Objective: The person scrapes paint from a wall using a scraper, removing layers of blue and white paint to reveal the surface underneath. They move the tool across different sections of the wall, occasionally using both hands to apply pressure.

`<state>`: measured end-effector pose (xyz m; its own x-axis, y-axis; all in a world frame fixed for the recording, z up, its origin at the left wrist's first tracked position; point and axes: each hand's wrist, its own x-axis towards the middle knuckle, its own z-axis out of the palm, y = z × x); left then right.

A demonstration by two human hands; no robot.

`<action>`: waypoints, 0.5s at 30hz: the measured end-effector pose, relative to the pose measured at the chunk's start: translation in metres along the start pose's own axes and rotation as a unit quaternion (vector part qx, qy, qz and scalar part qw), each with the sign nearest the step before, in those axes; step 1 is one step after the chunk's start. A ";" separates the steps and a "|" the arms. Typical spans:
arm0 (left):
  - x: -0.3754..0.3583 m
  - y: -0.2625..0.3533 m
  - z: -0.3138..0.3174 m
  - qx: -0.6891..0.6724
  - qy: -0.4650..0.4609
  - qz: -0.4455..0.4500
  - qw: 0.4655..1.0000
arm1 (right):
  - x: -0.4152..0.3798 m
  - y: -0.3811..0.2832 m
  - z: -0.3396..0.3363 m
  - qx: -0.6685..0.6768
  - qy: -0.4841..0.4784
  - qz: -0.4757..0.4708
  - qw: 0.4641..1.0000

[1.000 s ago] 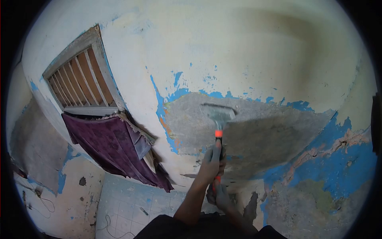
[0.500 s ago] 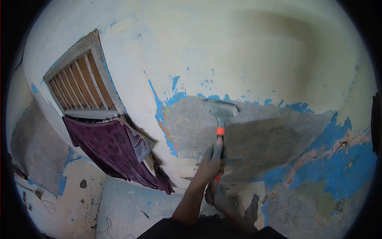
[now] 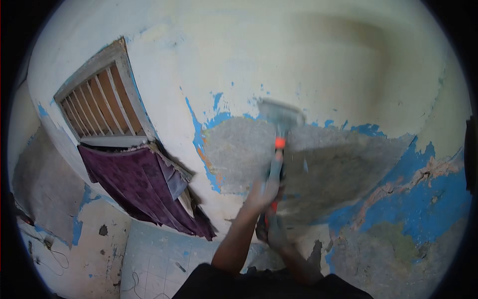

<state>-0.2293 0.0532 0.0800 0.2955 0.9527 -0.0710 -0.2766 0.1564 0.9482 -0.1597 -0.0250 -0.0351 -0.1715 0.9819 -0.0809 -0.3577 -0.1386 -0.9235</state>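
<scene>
A wide-bladed wall scraper (image 3: 282, 117) with an orange and dark handle is held up against the wall, its blade blurred at the upper edge of the bare grey patch (image 3: 234, 154). My left hand (image 3: 269, 192) is wrapped round the upper part of the handle, thumb stretched along it. Lower down, my right hand (image 3: 274, 232) grips the handle's end. Blue paint and cream paint border the patch near the blade. A small pale flake (image 3: 305, 165) shows just right of the handle.
At left, a barred window (image 3: 102, 104) has a purple cloth (image 3: 144, 184) hanging below it. Blue peeling paint and a crack (image 3: 393, 187) run along the wall at right. Below lies a tiled floor (image 3: 154, 259) with a thin cable (image 3: 134, 284).
The scraper has moved up the wall, from within the grey patch to its upper edge. My left hand has shifted slightly with it, and a small flake now shows beside the handle.
</scene>
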 end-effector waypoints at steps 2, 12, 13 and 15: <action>-0.010 -0.037 -0.013 -0.026 -0.008 -0.007 1.000 | -0.011 0.037 -0.010 -0.005 -0.013 0.013 1.000; -0.017 -0.073 -0.006 -0.180 -0.075 -0.043 0.980 | -0.028 0.025 -0.036 -0.022 0.011 0.053 0.998; -0.015 -0.067 0.001 -0.170 -0.089 -0.038 0.981 | -0.026 0.018 -0.034 -0.011 0.015 0.046 0.999; -0.010 -0.068 0.004 -0.171 -0.116 -0.040 0.978 | -0.023 0.016 -0.039 0.000 0.017 0.049 0.999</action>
<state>-0.2102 0.0321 0.0173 0.5165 0.8557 -0.0309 -0.5221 0.3433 0.7808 -0.1254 -0.0446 -0.0631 -0.1736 0.9676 -0.1832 -0.3419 -0.2336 -0.9102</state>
